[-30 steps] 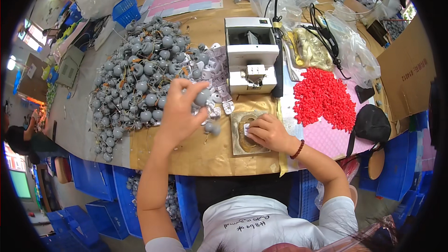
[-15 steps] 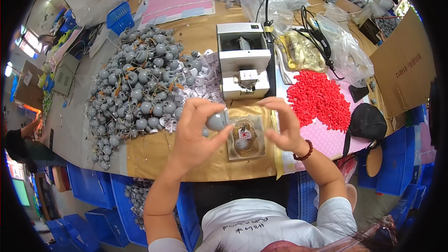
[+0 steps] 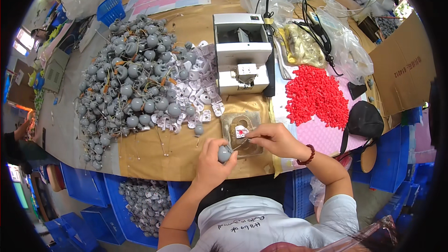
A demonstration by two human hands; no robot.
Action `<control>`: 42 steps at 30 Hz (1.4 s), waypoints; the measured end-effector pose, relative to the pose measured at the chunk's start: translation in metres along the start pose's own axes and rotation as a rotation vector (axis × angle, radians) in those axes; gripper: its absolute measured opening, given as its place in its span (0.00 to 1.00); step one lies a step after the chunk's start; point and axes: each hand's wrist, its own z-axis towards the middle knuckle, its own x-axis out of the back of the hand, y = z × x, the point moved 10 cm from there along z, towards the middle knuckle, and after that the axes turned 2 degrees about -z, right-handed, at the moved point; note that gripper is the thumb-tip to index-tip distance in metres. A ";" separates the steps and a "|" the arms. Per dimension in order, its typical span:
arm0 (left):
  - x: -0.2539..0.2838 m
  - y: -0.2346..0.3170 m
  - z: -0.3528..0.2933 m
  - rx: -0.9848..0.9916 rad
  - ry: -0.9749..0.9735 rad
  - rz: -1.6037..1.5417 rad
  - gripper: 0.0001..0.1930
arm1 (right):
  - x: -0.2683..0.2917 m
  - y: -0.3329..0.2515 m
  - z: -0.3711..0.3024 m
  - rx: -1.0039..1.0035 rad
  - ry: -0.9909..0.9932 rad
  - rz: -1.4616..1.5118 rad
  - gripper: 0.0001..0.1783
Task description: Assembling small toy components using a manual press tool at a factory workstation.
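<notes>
My left hand (image 3: 210, 162) is closed around a grey ball-shaped housing (image 3: 224, 154), held low in front of the square fixture plate (image 3: 228, 122). On that plate lies a white plastic piece (image 3: 241, 129) with a small red part (image 3: 240, 132) on it. My right hand (image 3: 276, 141) pinches at the right edge of the white piece. A thin line, seemingly a wire from the grey housing, runs up to these fingertips. Just behind the plate stands a white bench machine (image 3: 243, 81). A loose grey ball (image 3: 199, 130) lies left of the plate.
A large heap of grey ball housings with wires (image 3: 133, 79) covers the left, with white plastic pieces (image 3: 205, 94) along its right side. Small red parts (image 3: 315, 97) are piled at right, beside a black pouch (image 3: 366, 121). Black cables (image 3: 317, 37) and clear bags lie behind.
My left hand has lowered toward me with the grey housing. The right hand, open and raised before, has come down and left to the white piece, its fingers now pinched.
</notes>
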 end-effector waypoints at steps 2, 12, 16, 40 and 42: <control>-0.010 -0.008 -0.004 0.002 -0.008 0.023 0.18 | -0.003 -0.007 0.003 0.111 0.022 -0.184 0.09; -0.027 -0.015 0.000 -0.063 -0.030 0.103 0.17 | -0.034 -0.016 0.013 0.430 0.035 -0.749 0.17; -0.027 -0.011 0.002 -0.079 -0.042 0.109 0.16 | -0.042 -0.020 0.007 0.468 -0.060 -0.860 0.19; -0.064 0.011 0.000 -0.522 -0.050 0.692 0.18 | 0.007 0.051 -0.051 0.120 0.213 -0.473 0.24; -0.064 0.012 -0.001 -0.522 -0.037 0.688 0.19 | 0.018 0.061 -0.052 0.036 0.394 -0.366 0.21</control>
